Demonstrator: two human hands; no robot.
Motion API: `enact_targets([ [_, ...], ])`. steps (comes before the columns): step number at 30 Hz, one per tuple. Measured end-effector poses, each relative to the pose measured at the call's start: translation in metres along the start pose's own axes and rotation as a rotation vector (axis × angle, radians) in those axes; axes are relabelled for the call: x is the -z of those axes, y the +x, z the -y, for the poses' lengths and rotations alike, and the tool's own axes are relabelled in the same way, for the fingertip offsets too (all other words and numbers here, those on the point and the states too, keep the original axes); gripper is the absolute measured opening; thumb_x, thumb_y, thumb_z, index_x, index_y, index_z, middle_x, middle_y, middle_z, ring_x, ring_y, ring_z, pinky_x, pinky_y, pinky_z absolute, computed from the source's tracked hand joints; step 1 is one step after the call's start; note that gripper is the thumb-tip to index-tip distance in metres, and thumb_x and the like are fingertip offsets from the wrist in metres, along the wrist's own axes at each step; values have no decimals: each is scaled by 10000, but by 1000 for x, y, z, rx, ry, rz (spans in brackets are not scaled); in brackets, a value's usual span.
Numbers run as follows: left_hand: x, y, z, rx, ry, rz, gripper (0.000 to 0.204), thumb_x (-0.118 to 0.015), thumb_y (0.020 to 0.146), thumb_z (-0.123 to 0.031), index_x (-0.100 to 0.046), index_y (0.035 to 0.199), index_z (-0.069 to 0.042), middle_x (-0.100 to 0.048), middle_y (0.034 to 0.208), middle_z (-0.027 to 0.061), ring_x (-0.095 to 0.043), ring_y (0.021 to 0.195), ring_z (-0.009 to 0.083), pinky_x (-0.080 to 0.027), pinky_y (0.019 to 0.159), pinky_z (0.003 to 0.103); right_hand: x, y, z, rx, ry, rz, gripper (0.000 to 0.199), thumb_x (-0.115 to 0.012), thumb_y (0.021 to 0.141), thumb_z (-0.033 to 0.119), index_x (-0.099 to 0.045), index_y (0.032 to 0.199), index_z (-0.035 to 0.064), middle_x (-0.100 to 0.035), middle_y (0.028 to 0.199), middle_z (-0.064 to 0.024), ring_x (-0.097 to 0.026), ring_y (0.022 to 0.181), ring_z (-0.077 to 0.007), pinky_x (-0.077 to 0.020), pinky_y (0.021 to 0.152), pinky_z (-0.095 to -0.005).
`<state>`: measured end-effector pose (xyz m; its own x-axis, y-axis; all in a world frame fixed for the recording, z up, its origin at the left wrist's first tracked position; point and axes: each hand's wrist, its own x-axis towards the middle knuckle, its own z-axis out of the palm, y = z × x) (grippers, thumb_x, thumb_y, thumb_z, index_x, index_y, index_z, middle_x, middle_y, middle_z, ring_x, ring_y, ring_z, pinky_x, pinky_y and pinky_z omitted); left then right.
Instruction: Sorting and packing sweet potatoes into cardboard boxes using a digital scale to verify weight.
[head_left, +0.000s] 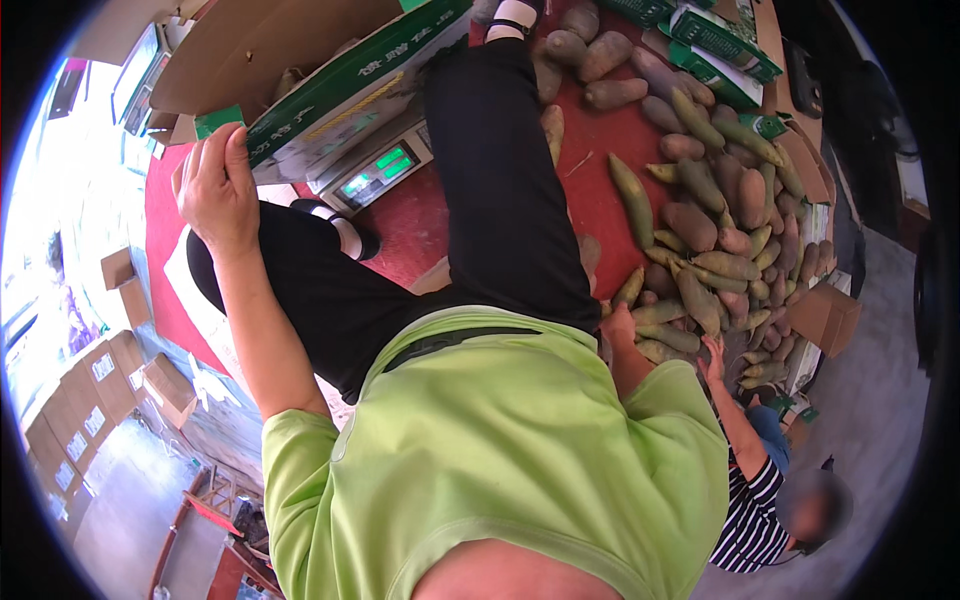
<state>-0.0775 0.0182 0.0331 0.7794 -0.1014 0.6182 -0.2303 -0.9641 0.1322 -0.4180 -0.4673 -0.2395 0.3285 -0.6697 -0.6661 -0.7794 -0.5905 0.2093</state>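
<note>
as seen from beside the worker, who wears a light green shirt (530, 430) and black trousers (505, 190), the items stand as follows.

item: left hand (217, 190), thumb and fingers closed on the near corner of a printed carton, at a small green flap.

item: printed carton (340, 105), green and white outside, bare brown inside, its top open; in front of the worker, toward the left. a little of its contents shows, too dim for me to name.

item: scale (378, 172), pale, low, its display lit green; at the foot of the carton, between the worker's legs. whether it bears the carton, i cannot tell.

item: right hand (618, 325), low by the worker's right side, at the near edge of the heap, just beside a green root; partly hidden by the forearm, so whether it grasps anything i cannot tell.

item: heap of root vegetables (715, 225), long, some green, some reddish brown, piled loosely on a red ground sheet (410, 235) to the worker's right.

item: co-worker's hand (712, 360), at the heap's lower edge; striped shirt (750, 520) behind it.

item: green boxes (710, 65), beyond the heap; brown cardboard boxes (85, 410), in a row at far left.
</note>
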Motion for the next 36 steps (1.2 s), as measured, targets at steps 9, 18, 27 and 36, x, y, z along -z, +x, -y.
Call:
enact_targets([
  [9, 3, 0, 2, 31, -24, -37, 187, -603, 890, -293, -675, 860, -123, -651, 777, 25, -622, 752, 218, -446, 760, 335, 23, 42, -8, 308, 388, -196, 491, -782, 676, 90, -505, 1077, 33, -627, 965, -166, -623, 906, -306, -478, 768, -384],
  [18, 9, 0, 7, 62, -3, -14, 187, -595, 908, -268, -686, 883, -106, -659, 791, 47, -616, 757, 219, -457, 752, 322, 152, 20, 101, 844, 836, -405, 308, -688, 788, -14, -501, 1030, 25, -581, 949, -34, -550, 869, -137, -454, 767, -271],
  [27, 8, 0, 6, 92, -7, -4, 211, -602, 884, -308, -663, 847, -110, -634, 759, 41, -621, 757, 235, -451, 735, 359, 346, -118, 241, 1472, 1271, -713, 340, -634, 831, -53, -461, 1121, -16, -567, 1195, -176, -559, 1080, -211, -463, 927, -333],
  [36, 7, -2, 9, 85, -28, -16, 205, -606, 879, -300, -658, 836, -106, -625, 743, 43, -611, 732, 238, -446, 707, 358, 397, -224, 378, 2022, 1530, -336, 282, -679, 816, 1, -512, 1038, 46, -586, 985, -50, -557, 916, -118, -473, 810, -278],
])
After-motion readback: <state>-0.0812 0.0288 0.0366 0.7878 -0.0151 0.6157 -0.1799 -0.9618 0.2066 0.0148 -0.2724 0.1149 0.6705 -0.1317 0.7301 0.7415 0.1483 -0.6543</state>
